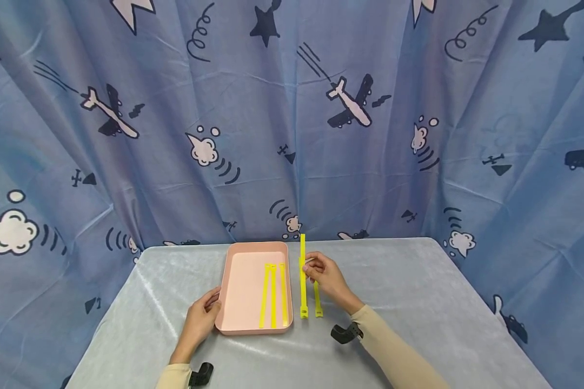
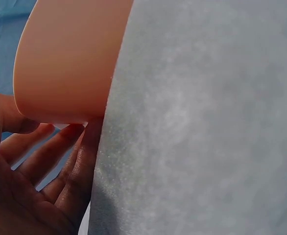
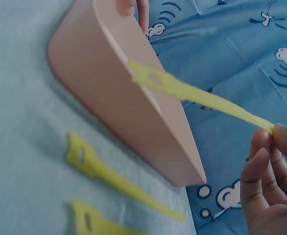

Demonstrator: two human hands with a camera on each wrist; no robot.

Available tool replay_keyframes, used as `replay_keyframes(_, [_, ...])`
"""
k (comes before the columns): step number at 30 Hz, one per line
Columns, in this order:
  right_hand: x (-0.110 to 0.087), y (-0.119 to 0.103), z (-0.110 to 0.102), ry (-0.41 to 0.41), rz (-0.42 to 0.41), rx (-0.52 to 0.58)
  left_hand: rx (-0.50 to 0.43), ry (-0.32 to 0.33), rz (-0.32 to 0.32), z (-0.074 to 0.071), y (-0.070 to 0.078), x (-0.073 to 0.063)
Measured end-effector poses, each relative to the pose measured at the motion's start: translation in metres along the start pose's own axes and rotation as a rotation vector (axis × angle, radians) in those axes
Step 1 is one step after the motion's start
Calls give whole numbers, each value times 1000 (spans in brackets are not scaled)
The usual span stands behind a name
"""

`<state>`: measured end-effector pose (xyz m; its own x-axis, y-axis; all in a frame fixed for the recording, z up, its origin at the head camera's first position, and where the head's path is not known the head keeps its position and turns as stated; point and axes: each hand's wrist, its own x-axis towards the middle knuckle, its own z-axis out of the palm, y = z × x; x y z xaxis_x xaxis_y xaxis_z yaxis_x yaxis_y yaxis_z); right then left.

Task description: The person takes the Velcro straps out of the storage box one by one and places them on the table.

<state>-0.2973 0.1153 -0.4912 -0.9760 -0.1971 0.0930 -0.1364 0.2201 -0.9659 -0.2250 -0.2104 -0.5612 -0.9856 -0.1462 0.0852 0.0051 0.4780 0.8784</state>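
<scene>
My right hand (image 1: 325,274) pinches a yellow hook-and-loop cable tie (image 3: 202,99) by its narrow end, between thumb and fingertips. Its slotted head points away from the fingers and overlaps the tray's rim in the right wrist view. Two more yellow cable ties (image 3: 109,178) lie on the table below it, right of the pink tray (image 1: 240,297). Inside the tray, three cable ties (image 1: 273,297) lie lengthwise along the right side. At the tray's left wall rests my left hand (image 1: 200,319), its fingers extended and fingertips against the outside in the left wrist view (image 2: 45,166).
A grey cloth-covered table (image 1: 394,292) carries everything. Behind it hangs a blue patterned curtain (image 1: 253,135), reaching the table's far edge. Black wrist mounts (image 1: 345,333) sit on both wrists.
</scene>
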Motion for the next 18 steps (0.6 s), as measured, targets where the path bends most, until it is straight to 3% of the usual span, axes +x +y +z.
replay_keyframes(5, [2,18,-9,25,29,-1,6,8,1,0,0,0])
replay_keyframes(18, [-5,34,-31,64,74,8,8,-2,-18,-1,0,0])
